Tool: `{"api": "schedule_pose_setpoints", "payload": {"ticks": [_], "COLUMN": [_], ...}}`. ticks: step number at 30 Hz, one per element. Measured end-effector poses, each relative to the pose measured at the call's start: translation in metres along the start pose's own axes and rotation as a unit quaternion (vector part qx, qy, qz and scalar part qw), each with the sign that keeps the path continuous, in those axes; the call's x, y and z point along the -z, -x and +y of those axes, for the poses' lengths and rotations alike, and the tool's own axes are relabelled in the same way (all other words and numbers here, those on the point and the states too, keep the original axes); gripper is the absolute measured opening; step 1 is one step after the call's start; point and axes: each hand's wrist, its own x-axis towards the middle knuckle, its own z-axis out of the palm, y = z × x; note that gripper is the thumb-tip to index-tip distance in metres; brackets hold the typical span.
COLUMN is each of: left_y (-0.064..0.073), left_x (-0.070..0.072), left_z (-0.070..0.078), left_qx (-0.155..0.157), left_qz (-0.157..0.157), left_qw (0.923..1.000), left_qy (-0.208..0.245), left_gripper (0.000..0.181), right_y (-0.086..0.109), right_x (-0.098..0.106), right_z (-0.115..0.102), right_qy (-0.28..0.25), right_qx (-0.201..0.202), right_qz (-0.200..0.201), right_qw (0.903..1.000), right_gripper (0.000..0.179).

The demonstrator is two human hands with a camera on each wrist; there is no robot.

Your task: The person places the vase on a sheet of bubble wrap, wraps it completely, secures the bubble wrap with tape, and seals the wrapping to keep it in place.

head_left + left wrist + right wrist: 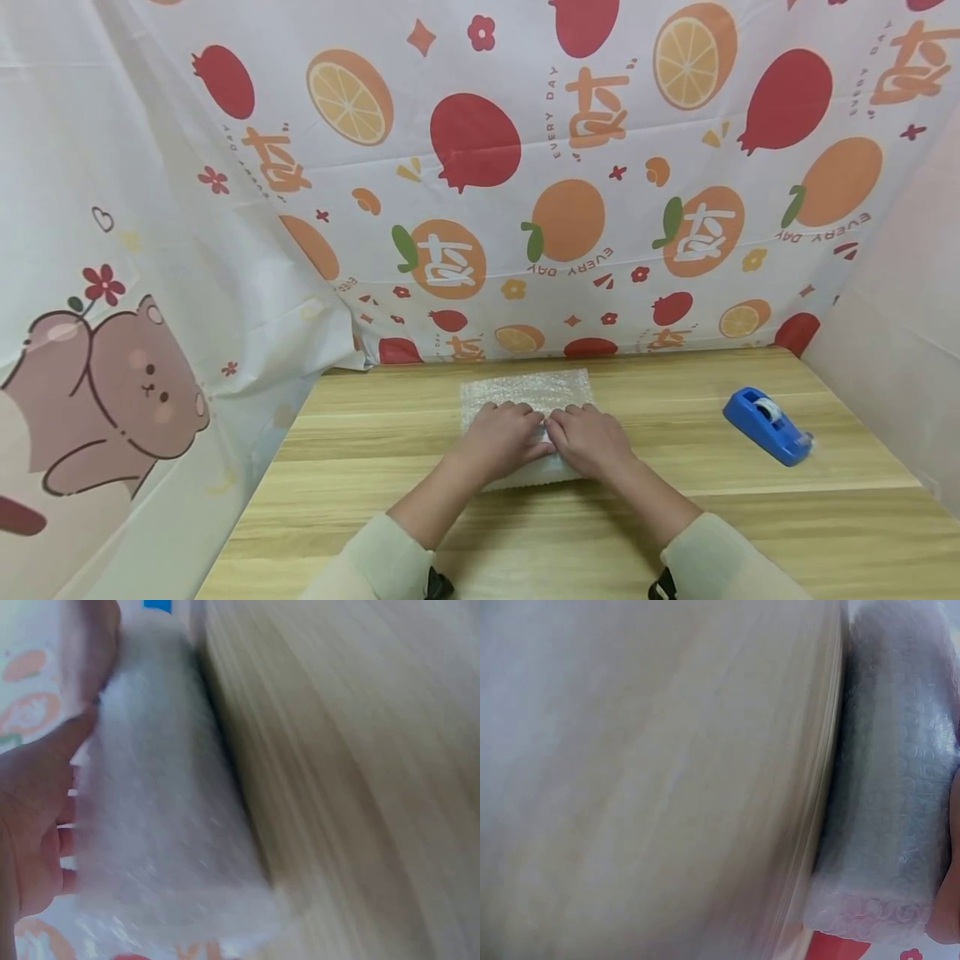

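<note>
Head view: at the centre, your left hand (501, 435) and right hand (590, 437) grip the wrap (525, 388), fingers curled. You seem to be rolling it; the next move probably calls for even pressure. Left wrist view: the wrap lies right of your left hand, touching it. Right wrist view: it is left of your right hand, mostly out of frame.

I can see a pale cream left sleeve (372, 557) and matching right sleeve (726, 557), a small black piece (438, 585) poking out beside each.
</note>
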Motion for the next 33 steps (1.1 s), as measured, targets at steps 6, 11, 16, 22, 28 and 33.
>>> {"api": "schedule_pose_setpoints", "payload": {"ticks": [6,11,16,22,28,33], "left_y": [0.003,0.005,0.007,0.007,0.005,0.0], "left_x": [0.004,-0.004,-0.015,-0.032,-0.038,-0.038], "left_z": [0.02,0.032,0.032,0.025,0.019,0.015], "left_qx": [0.007,0.035,0.072,0.082,0.089,0.103], "left_qz": [0.107,0.112,0.058,0.044,0.031,-0.003], "left_qw": [0.9891,0.9882,0.9927,0.9941,0.9952,0.9945], "left_qy": [-0.101,-0.097,-0.077,-0.055,-0.026,0.014], "left_gripper": [0.03,0.022,0.032,0.039,0.039,0.042], "right_y": [-0.003,-0.005,-0.005,-0.006,-0.006,-0.006], "right_x": [0.001,0.001,0.001,0.001,0.001,0.002], "right_z": [0.0,0.001,0.002,0.003,0.003,0.002], "right_qy": [0.001,0.001,0.0,-0.009,-0.018,-0.022], "right_qx": [-0.004,0.001,0.004,-0.007,-0.009,-0.014], "right_qz": [-0.007,-0.003,-0.006,-0.018,-0.018,-0.023], "right_qw": [1.0,1.0,1.0,0.9998,0.9996,0.9994], "right_gripper": [0.034,0.034,0.037,0.039,0.039,0.041]}}
